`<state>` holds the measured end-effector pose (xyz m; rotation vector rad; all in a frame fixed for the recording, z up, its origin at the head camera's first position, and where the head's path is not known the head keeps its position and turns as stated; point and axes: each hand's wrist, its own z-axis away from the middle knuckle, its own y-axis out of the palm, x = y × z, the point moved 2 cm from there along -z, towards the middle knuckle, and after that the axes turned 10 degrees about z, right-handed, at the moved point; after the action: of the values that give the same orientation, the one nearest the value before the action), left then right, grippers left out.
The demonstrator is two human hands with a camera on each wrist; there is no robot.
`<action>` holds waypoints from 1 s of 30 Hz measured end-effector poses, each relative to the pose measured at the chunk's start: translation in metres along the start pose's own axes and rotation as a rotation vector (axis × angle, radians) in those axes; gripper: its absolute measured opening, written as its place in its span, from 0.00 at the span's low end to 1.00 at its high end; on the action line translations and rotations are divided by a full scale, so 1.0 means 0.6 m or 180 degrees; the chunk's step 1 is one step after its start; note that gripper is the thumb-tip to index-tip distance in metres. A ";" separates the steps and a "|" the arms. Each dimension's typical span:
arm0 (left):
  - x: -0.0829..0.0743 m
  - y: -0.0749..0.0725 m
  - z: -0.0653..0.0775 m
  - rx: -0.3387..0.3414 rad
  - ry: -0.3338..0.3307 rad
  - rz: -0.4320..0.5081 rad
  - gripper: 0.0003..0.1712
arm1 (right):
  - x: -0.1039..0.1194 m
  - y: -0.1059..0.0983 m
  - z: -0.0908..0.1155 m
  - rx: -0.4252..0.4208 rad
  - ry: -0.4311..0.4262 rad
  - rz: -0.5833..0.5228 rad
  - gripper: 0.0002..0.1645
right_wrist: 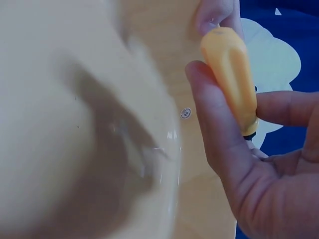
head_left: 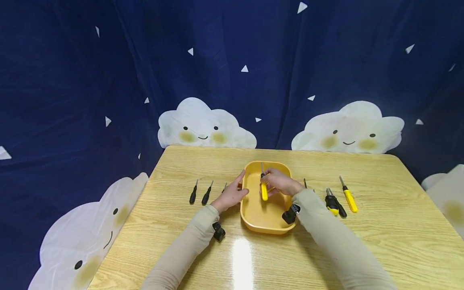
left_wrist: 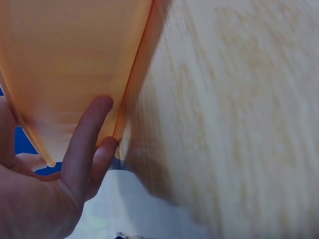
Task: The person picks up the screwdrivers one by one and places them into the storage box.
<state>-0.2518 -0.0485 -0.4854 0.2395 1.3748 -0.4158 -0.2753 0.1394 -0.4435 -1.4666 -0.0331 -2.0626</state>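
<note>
A screwdriver [head_left: 264, 191] with a yellow handle and black collar is held up over the orange plastic tray [head_left: 255, 219]. My right hand [head_left: 280, 182] pinches its handle between thumb and fingers, the shaft pointing toward the far side. In the right wrist view the yellow handle [right_wrist: 232, 69] stands out above the pale tray interior, where a blurred shadow falls. At the tray's left side, my left hand [head_left: 230, 196] holds the wall, thumb at the rim and fingers outside. The left wrist view shows fingers [left_wrist: 84, 142] against the outer wall [left_wrist: 70, 59].
Left of the tray, black screwdrivers [head_left: 193, 195] lie in a row, one partly behind my left hand. To the right lie a yellow-handled screwdriver [head_left: 349, 199], a stubby black-and-yellow tool [head_left: 331, 204] and a black-handled one [head_left: 341, 209]. A dark blue curtain [head_left: 224, 24] hangs behind the wooden table [head_left: 203, 161].
</note>
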 end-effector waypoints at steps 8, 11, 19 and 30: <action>-0.001 -0.001 0.000 -0.0026 -0.0006 -0.0022 0.43 | 0.001 0.015 -0.004 -0.0127 0.0037 0.0150 0.13; -0.001 -0.001 -0.001 -0.0034 -0.0034 -0.0017 0.42 | -0.003 0.020 -0.007 -0.0139 0.0062 0.0209 0.14; 0.002 -0.001 -0.001 -0.0063 -0.0027 -0.0051 0.42 | -0.016 0.030 -0.020 -0.0164 0.0079 0.0358 0.12; 0.002 0.000 0.002 -0.0027 -0.0010 0.0003 0.42 | -0.022 0.042 -0.022 -0.0146 0.0097 0.0435 0.12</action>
<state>-0.2505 -0.0492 -0.4860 0.2325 1.3731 -0.4092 -0.2718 0.1202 -0.4682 -1.4238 0.1241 -1.9864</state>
